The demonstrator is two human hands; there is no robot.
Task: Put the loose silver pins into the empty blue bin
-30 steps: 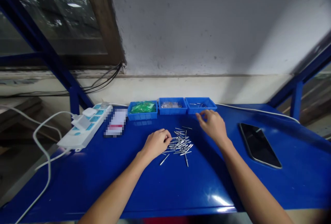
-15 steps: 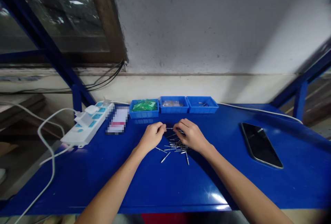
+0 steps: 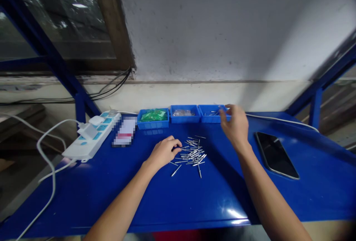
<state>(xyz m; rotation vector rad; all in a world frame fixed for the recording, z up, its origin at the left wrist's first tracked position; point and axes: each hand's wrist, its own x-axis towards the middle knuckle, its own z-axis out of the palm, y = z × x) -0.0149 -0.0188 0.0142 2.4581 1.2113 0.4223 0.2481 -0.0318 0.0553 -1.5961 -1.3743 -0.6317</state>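
A loose heap of several small metal pins (image 3: 192,154) lies on the blue table (image 3: 172,200). My left hand (image 3: 163,152) rests curled at the heap's left edge, fingertips pinched on a pin. My right hand (image 3: 236,126) is raised over the right blue tray (image 3: 211,113), fingers pinched on a thin pin held above it. That tray holds a few pins. A middle tray (image 3: 185,113) holds clear small parts and a left tray (image 3: 153,117) holds green parts.
A white power strip (image 3: 90,136) with plugs and white cables sits at the left. A blurred card (image 3: 125,132) lies beside it. A black phone (image 3: 276,154) lies at the right. A white cable runs along the back wall.
My right hand left the pin heap and rose back to the right tray with a pin. My left hand stayed at the heap, settling slightly lower.
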